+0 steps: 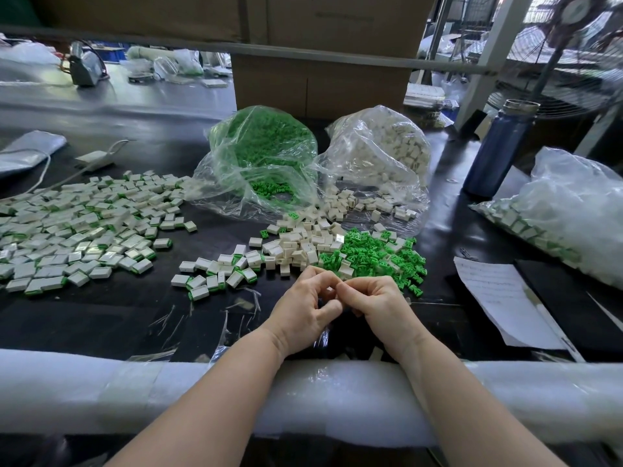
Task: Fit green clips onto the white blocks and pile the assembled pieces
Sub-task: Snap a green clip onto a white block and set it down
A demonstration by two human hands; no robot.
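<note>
On the left of the table [141, 315] lies my spread of assembled pieces [77, 227]. At the near middle, my left hand [305, 310] and right hand [379, 306] meet fingertip to fingertip, each grip narrow and curled; what they pinch is hidden. Just beyond them sit loose white blocks [296, 246], then green clips [381, 252] to the right. Farther back stand the clip bag [263, 156] and block bag [384, 153].
</note>
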